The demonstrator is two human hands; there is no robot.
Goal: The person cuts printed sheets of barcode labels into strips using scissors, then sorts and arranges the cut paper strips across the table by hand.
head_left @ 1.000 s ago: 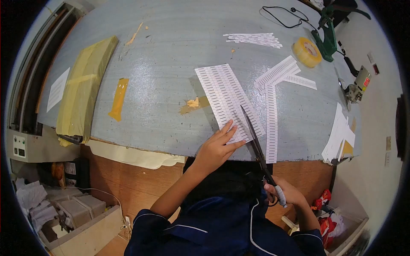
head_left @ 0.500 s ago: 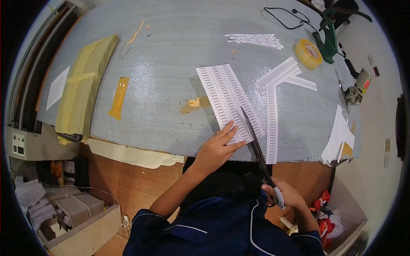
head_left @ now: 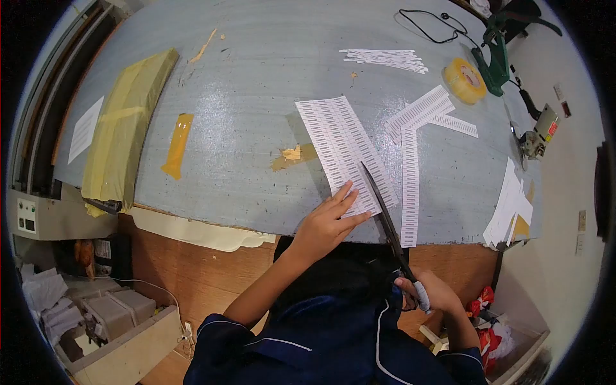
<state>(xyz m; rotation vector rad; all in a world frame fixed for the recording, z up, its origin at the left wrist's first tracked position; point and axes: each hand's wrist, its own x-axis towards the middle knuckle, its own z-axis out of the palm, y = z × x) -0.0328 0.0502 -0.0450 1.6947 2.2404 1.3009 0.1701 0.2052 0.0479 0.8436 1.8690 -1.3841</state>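
A white sheet (head_left: 339,138) printed with rows of small dark marks lies slantwise near the table's front edge. My left hand (head_left: 325,226) rests on its lower part, fingers stretched out flat and thumb apart, pressing it to the table. Long dark scissors (head_left: 387,223) are gripped in my right hand (head_left: 431,292), fingers wrapped round the handles, which have grey wrapping. Their blades run along the sheet's lower right part and look nearly closed. Just right of the blades, a long printed strip (head_left: 409,186) reaches the table edge. Wider printed strips (head_left: 420,114) lie beyond it.
Thin cut strips (head_left: 385,59) lie at the back, near a yellow tape roll (head_left: 465,81) and a green tool (head_left: 494,61). White scraps (head_left: 507,208) sit at the right edge. A yellow-wrapped package (head_left: 128,128) lies on the left.
Hands, scissors and sheet hold almost the same places. Only a very slight shift of the whole view shows.
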